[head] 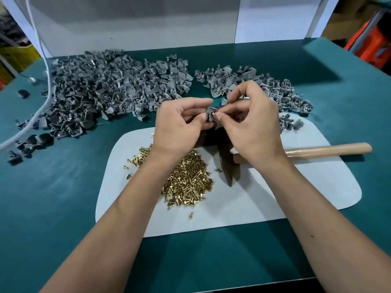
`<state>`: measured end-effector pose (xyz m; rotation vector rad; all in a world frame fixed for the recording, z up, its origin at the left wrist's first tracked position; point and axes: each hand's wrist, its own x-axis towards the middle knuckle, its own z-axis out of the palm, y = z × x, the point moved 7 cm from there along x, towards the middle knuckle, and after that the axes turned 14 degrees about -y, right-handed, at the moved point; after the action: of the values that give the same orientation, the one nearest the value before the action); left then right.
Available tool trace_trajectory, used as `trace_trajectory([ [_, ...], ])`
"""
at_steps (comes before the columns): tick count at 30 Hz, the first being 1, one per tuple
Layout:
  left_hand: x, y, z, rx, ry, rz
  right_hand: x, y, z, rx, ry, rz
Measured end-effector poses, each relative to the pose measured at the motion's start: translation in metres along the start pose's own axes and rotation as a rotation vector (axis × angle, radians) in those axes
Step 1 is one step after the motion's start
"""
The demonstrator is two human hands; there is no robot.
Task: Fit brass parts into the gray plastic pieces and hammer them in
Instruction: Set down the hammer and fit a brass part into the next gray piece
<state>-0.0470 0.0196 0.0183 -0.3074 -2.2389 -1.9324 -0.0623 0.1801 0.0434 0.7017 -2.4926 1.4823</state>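
I note my left hand (179, 121) gripping a gray piece (210, 115), right hand (251, 117) pinching a brass insert (213, 112) into it (hammer (228, 166) untouched, piles remaining).

Left hand (179, 121) holds a gray piece (209, 112); right hand (251, 117) pinches a brass part (213, 113) against it.

Single head-worn wide-angle view, looking forward and steeply down over both forearms onto a green table (63, 187). The hands sit close, near frame centre; a white mat (254, 204) lies below them, and a white wall (137, 24) closes the far edge. Lines bow toward the margins.
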Motion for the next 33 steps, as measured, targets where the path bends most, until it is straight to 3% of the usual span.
trace_trajectory([
  [9,-0.002,0.002,0.002,0.161,0.049,0.065,-0.002,0.004,-0.001,0.045,0.025,0.078],
  [17,-0.005,0.012,0.009,0.366,0.115,0.14,-0.002,0.002,0.0,-0.082,0.141,0.079],
  [27,0.0,0.007,0.0,0.292,-0.016,0.097,-0.002,0.0,0.001,-0.031,0.084,0.005],
  [33,0.001,0.009,-0.01,0.157,-0.013,0.101,-0.001,-0.006,0.0,-0.065,0.026,-0.057],
])
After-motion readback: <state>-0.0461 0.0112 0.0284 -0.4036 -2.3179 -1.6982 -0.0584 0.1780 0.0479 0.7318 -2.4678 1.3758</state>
